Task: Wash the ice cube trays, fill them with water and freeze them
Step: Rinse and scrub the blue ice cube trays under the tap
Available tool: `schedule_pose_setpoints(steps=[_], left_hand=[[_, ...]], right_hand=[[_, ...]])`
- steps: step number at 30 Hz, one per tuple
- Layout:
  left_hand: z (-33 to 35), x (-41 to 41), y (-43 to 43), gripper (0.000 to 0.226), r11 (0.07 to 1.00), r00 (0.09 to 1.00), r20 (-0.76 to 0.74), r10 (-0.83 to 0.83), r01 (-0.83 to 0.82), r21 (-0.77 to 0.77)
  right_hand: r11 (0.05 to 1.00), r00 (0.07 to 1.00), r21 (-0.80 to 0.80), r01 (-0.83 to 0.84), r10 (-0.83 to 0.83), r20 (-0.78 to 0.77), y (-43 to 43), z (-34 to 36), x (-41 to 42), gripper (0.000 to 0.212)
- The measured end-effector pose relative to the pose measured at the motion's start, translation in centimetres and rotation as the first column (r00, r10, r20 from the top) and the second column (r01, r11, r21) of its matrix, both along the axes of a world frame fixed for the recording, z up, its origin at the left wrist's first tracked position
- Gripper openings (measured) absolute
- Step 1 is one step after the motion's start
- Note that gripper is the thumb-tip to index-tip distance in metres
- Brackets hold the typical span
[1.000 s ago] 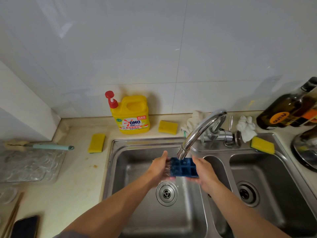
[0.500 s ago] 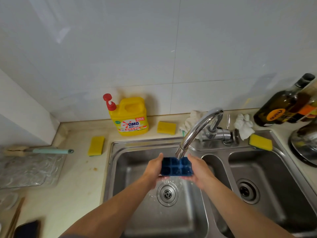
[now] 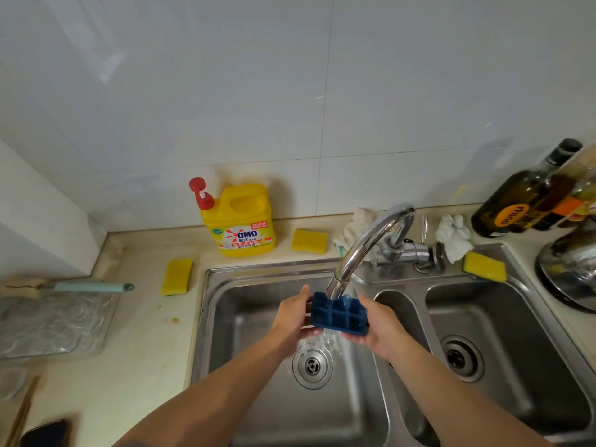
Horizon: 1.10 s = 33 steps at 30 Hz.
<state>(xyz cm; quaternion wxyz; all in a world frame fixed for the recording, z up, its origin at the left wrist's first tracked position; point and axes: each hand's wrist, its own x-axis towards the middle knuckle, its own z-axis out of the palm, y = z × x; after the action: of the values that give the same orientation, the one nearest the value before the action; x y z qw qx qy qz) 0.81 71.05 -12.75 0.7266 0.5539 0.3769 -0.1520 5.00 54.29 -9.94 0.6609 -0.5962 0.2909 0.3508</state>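
Note:
A small dark blue ice cube tray with several square cells is held over the left basin of the steel double sink, just under the spout of the chrome faucet. My left hand grips its left end and my right hand grips its right end. The tray tilts toward me and water spills off its near edge down to the drain.
A yellow OMO detergent jug stands behind the sink. Yellow sponges lie at the sink's left, behind it and on the right rim. Dark bottles and a steel lid sit at right. A brush lies at left.
The tray has tipped its open cells more toward me under the spout, and water now runs off its near edge. Both hands keep hold of its ends.

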Motion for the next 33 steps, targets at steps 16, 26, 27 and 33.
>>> schedule_pose_setpoints(steps=[16,26,27,33], left_hand=[[1.0,1.8,-1.4,0.054,0.984,0.994,0.07,0.084,-0.072,-0.165],[3.4,-1.4,-0.6,0.041,0.998,0.987,0.154,0.055,-0.051,-0.026],[3.3,-1.7,-0.4,0.04,0.997,0.987,0.145,0.076,-0.074,-0.019],[2.5,-3.2,0.4,0.033,0.967,0.964,0.092,0.251,-0.254,0.026]], right_hand=[[0.995,0.969,-0.099,0.022,0.003,0.247,-0.8,0.3,0.6,0.027],[0.999,0.999,-0.001,-0.042,0.042,0.03,0.7,-0.7,1.3,0.047],[0.997,0.997,0.0,-0.071,0.071,0.032,1.0,-0.6,1.5,0.047],[0.97,0.962,-0.066,-0.234,0.241,0.129,2.7,0.3,1.3,0.037]])
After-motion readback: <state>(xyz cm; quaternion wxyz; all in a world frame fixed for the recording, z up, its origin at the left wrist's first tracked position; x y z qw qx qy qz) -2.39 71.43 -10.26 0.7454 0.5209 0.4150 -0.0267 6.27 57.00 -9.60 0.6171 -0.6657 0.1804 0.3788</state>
